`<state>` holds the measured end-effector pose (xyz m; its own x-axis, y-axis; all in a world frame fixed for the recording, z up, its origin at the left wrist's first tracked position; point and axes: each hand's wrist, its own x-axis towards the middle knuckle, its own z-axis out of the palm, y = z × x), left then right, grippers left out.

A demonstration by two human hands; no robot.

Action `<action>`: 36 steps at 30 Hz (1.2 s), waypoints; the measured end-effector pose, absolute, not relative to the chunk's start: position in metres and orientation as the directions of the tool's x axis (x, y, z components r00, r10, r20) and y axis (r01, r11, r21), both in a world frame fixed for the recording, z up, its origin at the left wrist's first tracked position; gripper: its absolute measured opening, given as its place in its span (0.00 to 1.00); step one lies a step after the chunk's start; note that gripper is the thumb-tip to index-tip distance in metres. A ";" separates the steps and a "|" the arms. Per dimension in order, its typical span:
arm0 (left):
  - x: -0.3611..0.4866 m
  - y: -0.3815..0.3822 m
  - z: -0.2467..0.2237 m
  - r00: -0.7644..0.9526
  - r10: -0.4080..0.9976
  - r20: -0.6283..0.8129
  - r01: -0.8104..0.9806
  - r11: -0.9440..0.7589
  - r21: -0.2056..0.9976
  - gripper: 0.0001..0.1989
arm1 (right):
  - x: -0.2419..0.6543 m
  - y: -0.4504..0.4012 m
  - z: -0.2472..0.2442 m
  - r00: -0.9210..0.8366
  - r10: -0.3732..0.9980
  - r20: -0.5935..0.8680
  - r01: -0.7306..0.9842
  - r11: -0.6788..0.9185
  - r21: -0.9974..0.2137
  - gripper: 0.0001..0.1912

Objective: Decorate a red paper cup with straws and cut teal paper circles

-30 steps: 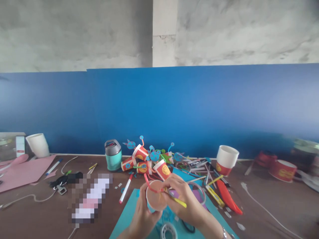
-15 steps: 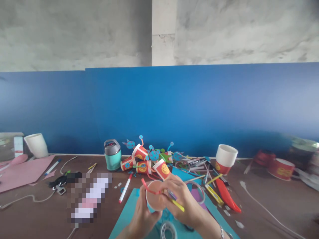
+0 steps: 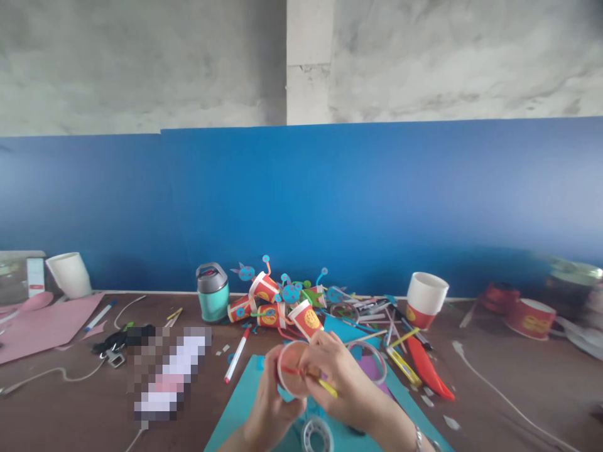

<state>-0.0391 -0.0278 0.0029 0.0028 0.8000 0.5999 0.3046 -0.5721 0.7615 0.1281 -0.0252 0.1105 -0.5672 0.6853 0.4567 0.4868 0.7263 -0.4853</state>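
Observation:
My left hand is wrapped round a paper cup, its open mouth tilted up toward me. Over the cup, the fingers of my right hand are pinched at the end of a red straw, which now reaches inside the cup. From under the same hand sticks out a thin yellow piece; its other end is hidden by my fingers. Below the hands, a roll of clear tape rests on a turquoise sheet.
Behind my hands lie several decorated red paper cups with straws and blue paper shapes. A teal jar stands to their left, white-and-red stacked cups to their right. Nearby are a red-capped marker, a yellow cutter and a red pointed object.
My right hand has moved slightly left over the cup. The red straw's bent end, which stuck out past the rim, has gone down inside the cup. The cup has tilted a little.

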 end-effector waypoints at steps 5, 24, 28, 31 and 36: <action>-0.035 -0.028 0.009 0.021 0.784 0.620 0.294 -0.598 0.746 0.28 | 0.126 -0.026 0.116 -0.577 0.704 0.414 0.495 0.705 -0.508 0.13; -0.033 -0.038 0.029 0.276 0.792 0.544 0.055 -0.579 0.814 0.32 | 0.129 -0.026 0.127 -0.421 0.882 0.213 0.228 0.330 -0.916 0.10; -0.034 -0.039 0.028 0.294 0.791 0.536 0.066 -0.577 0.814 0.30 | 0.133 -0.019 0.121 -0.405 0.908 0.112 0.287 0.242 -0.927 0.11; -0.037 -0.038 0.019 0.267 0.799 0.539 0.100 -0.580 0.809 0.32 | 0.129 -0.021 0.117 -0.335 0.915 0.224 0.479 0.370 -0.796 0.09; -0.037 -0.039 0.019 0.274 0.804 0.528 0.119 -0.573 0.811 0.32 | 0.120 -0.032 0.115 -0.307 0.905 0.294 0.741 0.421 -0.523 0.10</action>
<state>-0.0372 -0.0389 0.0195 0.2738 0.8042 0.5275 0.1187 -0.5725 0.8112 0.1201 -0.0319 0.1155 -0.3068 0.9051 0.2943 0.7409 0.4212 -0.5232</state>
